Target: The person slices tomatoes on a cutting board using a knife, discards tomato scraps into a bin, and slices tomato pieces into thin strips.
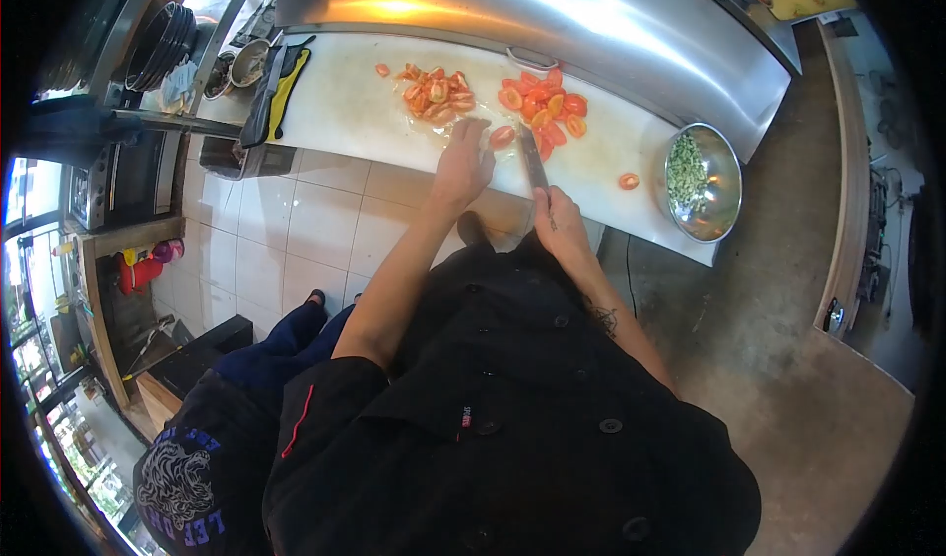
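Note:
My right hand (562,225) is wrapped around the handle of a kitchen knife (534,162), its blade pointing away from me over the white cutting board (345,112). A tomato half (503,137) lies just left of the blade. Beside it is my left hand (463,167), fingers stretched forward and slightly apart; whether they touch the tomato is unclear. Beyond my left hand sits a heap of cut tomato pieces (434,95) in wet juice. Tomato halves (548,107) are piled past the knife tip. One more tomato half (629,180) lies alone to the right.
A steel bowl (727,196) with chopped green vegetable (687,172) stands at the board's right end. A yellow-and-black item (286,93) lies at the left end. A steel wall (591,34) runs behind. Another person (197,457) is close on my left.

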`<state>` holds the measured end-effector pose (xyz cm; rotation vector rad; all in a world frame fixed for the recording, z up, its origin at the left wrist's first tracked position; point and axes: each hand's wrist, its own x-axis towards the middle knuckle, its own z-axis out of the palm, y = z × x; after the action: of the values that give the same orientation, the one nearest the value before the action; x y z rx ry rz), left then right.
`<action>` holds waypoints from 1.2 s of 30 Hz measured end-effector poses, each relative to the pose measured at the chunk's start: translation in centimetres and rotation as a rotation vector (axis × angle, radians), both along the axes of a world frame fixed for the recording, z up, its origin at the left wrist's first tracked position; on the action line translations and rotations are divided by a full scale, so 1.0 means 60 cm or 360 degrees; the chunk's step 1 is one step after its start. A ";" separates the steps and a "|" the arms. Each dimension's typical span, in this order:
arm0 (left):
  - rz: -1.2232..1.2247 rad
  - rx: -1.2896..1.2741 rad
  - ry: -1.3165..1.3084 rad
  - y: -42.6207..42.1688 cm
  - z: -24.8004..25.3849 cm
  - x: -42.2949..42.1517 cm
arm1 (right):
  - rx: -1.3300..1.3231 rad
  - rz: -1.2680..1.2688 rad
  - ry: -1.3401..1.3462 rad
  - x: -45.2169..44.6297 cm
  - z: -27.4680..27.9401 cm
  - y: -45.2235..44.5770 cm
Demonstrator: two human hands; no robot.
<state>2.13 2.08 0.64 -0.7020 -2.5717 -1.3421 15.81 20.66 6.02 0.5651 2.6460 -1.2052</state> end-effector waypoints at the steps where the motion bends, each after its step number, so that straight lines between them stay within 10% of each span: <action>1: -0.0003 0.0002 -0.0004 0.003 -0.005 -0.013 | 0.0002 -0.0003 -0.0004 0.002 -0.009 0.001; 4: -0.0275 -0.0124 0.0107 0.005 0.014 -0.033 | -0.0045 -0.0038 0.0006 -0.001 -0.019 -0.001; 6: -0.0226 -0.0257 -0.0825 0.014 0.054 -0.030 | -0.0041 -0.0065 -0.0134 -0.006 -0.006 0.001; 13: -0.0023 -0.0170 -0.0073 0.025 0.038 -0.009 | -0.0022 -0.0126 -0.0137 0.000 -0.012 0.010; 36: -0.0100 0.0046 -0.0430 0.025 0.019 -0.003 | 0.0063 0.0042 -0.0030 -0.004 0.001 0.000</action>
<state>1.95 3.56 1.79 -0.6402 -2.7480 -1.5903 15.60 20.63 6.10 0.5433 2.6586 -1.1369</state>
